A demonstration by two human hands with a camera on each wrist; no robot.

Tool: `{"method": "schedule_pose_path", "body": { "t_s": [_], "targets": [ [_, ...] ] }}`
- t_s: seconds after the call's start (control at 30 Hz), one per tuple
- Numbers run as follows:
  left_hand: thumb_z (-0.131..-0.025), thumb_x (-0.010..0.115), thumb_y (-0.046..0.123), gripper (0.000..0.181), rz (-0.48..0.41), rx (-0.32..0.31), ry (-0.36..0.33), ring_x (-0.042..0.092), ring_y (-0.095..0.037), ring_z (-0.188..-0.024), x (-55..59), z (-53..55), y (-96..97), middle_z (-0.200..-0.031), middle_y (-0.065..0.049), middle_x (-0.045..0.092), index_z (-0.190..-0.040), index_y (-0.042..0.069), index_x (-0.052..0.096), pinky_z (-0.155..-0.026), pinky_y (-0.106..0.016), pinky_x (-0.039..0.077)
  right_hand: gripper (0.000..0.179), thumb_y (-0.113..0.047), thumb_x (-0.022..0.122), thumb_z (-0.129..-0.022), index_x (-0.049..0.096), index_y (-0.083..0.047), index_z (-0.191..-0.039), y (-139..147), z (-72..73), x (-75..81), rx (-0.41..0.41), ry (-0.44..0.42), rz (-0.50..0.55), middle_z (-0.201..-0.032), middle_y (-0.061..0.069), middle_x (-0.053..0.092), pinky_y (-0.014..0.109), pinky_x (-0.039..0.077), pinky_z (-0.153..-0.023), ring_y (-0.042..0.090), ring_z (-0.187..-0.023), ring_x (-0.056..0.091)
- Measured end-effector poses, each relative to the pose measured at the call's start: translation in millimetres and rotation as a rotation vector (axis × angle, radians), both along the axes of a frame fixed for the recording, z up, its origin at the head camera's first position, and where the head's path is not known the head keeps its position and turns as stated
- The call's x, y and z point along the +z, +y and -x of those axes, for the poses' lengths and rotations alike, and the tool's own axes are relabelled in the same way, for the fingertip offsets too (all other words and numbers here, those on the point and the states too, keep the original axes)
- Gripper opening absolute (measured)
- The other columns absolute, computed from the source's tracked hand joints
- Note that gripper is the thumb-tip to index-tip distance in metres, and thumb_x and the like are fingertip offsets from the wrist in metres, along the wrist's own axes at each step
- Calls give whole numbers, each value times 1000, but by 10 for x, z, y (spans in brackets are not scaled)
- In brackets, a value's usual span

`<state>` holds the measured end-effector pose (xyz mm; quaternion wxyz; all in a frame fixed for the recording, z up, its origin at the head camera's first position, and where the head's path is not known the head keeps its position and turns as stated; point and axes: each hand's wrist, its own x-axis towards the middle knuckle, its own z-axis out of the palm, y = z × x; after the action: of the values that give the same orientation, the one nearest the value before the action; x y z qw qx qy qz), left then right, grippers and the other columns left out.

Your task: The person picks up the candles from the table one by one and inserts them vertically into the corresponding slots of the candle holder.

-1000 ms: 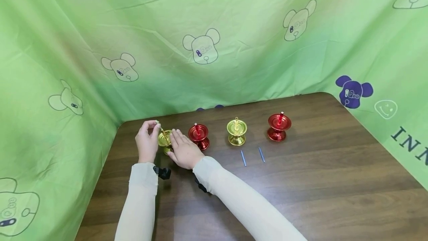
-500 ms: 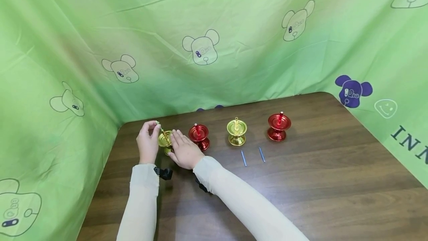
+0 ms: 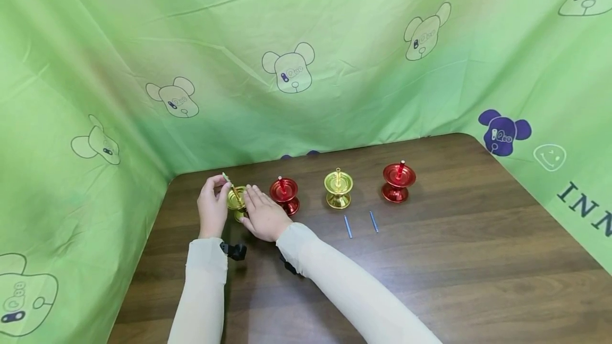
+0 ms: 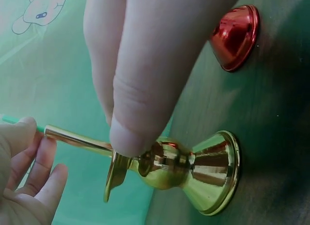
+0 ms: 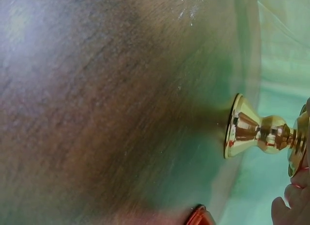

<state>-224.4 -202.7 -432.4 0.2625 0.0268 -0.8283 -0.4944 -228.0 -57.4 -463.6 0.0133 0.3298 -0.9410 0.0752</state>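
Note:
At the left of the row, my left hand [image 3: 212, 207] pinches a thin green candle [image 4: 23, 122] by its upper part, between thumb and fingers. The candle's lower end is inside the upright tube of a gold candle holder [image 4: 208, 172], which stands on the table. My right hand [image 3: 265, 215] holds this holder by its dish, straight fingers over the rim and thumb [image 4: 131, 133] beneath it. In the head view this hand covers part of the dish and base. To the right stand a red candle holder [image 3: 284, 190], another gold holder [image 3: 338, 182] and another red one [image 3: 399, 175].
Two blue candles [image 3: 348, 226] lie on the brown wooden table [image 3: 454, 248], in front of the right-hand gold and red holders. A green printed cloth [image 3: 354, 84] hangs behind the table and at both sides. Black wrist cameras [image 3: 234, 251] sit on the sleeves.
My left hand has shifted slightly down and right, and more of the green candle's tip shows above its thumb. The right hand and the holders have stayed in place.

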Motion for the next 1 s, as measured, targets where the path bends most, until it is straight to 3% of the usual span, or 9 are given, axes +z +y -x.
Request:
{"method": "schedule_pose_path", "body": {
  "t_s": [0.27, 0.5, 0.73, 0.9, 1.0],
  "targets": [
    [-99, 63, 1, 17, 8, -4, -23, 65, -35, -104, -47, -45, -37, -111, -25, 66, -113, -9, 64, -94, -45, 52, 69, -46, 38, -108, 24, -3, -160, -5, 7, -17, 2, -12, 9, -168, 14, 18, 36, 21, -123, 26, -155, 14],
    [-101, 62, 5, 18, 17, 9, -13, 65, -36, -104, -61, -168, -62, -110, -25, 65, -114, -7, 64, -94, -49, 53, 68, -44, 39, -109, 24, -3, -161, -3, -3, -47, -6, -13, 45, -168, 13, 17, 37, 21, -124, 26, -156, 13],
    [-102, 61, 8, 19, 3, 14, -34, 65, -32, -103, -88, -298, -65, -110, -23, 66, -115, -6, 64, -91, -37, 53, 65, -41, 39, -109, 23, -6, -161, 44, -68, -10, -5, 9, 74, -168, 11, 18, 39, 21, -124, 25, -156, 13],
    [-103, 59, 10, 21, 19, 20, -27, 65, -32, -104, -84, -367, -87, -111, -22, 66, -117, -5, 64, -91, -42, 53, 60, -35, 42, -109, 30, -5, -159, 93, -123, 61, 33, 38, 133, -166, 12, 27, 42, 24, -122, 27, -154, 19],
    [-103, 59, 10, 20, 43, 30, -2, 65, -32, -102, -93, -415, -97, -109, -22, 66, -115, -5, 65, -88, -33, 52, 57, -32, 44, -108, 34, -6, -158, 135, -154, 91, 51, 54, 189, -163, 12, 32, 42, 25, -122, 30, -153, 24]
  ]
}}
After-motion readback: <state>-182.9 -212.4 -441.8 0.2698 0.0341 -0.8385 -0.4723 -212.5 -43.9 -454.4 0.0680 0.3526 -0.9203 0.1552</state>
